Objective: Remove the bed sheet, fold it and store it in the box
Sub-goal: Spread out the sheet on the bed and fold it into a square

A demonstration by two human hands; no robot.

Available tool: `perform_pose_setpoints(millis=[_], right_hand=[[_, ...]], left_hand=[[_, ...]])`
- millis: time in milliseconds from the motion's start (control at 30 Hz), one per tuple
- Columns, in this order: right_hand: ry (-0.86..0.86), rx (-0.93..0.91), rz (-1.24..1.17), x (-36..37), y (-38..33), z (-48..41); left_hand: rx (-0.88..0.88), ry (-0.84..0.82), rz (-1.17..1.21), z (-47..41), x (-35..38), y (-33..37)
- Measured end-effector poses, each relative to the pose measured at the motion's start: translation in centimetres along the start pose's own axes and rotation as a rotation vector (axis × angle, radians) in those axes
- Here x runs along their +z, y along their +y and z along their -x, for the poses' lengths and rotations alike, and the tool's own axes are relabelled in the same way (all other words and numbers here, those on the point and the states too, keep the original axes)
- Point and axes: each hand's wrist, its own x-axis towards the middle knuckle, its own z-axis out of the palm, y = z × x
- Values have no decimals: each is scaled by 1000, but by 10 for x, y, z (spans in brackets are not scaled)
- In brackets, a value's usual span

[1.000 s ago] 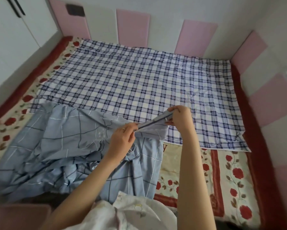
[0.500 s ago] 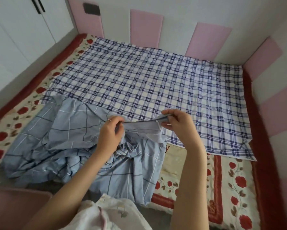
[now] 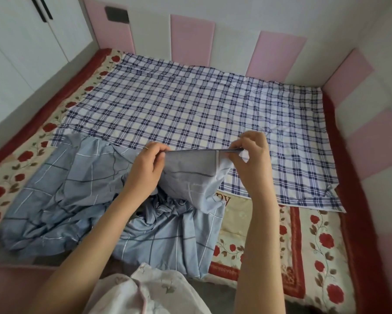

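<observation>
Head view. Blue sheet (image 3: 77, 200) lies bunched on the near left part of the bed (image 3: 360, 245). It lies partly over a plaid cloth (image 3: 190, 109) spread flat further back and a floral mat (image 3: 315, 245) beneath.

Both hands are over the heap. Left hand (image 3: 145, 171) and right hand (image 3: 252, 162) each pinch the same sheet edge, fingers curled. A short stretch is pulled taut and level between them; the rest hangs and puddles below. A gathered hem shows under the left wrist.

Progress, as judged:
- Removal looks done, if the blue sheet is the one meant: it is loose, not tucked.
- Folding has barely begun: one edge found, no corners matched, no neat layer.
- Cannot tell whether the plaid cloth counts too.
- No box in view; storing not yet started.
</observation>
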Motion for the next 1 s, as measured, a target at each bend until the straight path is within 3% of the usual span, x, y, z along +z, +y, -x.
perform_pose_setpoints(millis=[133,200,467,667,733,800,867,933,1000], right_hand=[[20,18,-254,4,-26,-1],[43,-9,-322,10,-38,-2],[-8,-13,-400,29,-53,2],[225,63,-515,25,-49,1],[262,160,-483,32,-43,-2],[146,271,-341,44,-36,-5],[-86,282,-9,56,-33,-6],[-329,195,226,70,-46,-2],[-489,50,308,92,-65,5]], left_hand=[[87,-11,-6,9,2,-4],[45,-23,-3,24,10,-11],[-34,-49,-200,54,27,-34],[-482,72,-99,47,6,-71],[-524,116,-89,42,-6,-79],[-465,124,-96,35,-19,-77],[-336,53,-113,26,-30,-71],[-182,-54,-132,19,-38,-64],[-72,-139,-145,15,-41,-60]])
